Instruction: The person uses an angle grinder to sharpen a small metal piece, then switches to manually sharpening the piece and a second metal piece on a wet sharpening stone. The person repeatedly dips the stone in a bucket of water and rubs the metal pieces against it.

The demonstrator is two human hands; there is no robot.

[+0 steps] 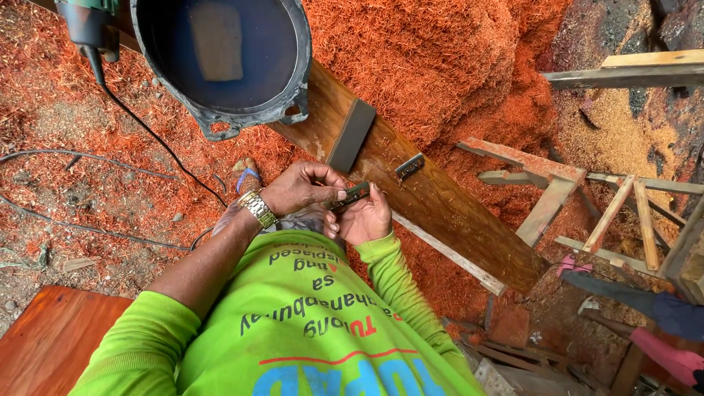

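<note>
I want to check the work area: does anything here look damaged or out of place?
Yes. The black bucket on the plank has a chipped, ragged rim, and red shavings lie heaped around. Both hands hold a small dark blade.

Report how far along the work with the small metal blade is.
Done: nothing finished can be read from this view. In hand: both the left hand and right hand grip a small metal blade over the plank. Left: a second blade and a dark sharpening block lie untouched on the wooden plank.
</note>
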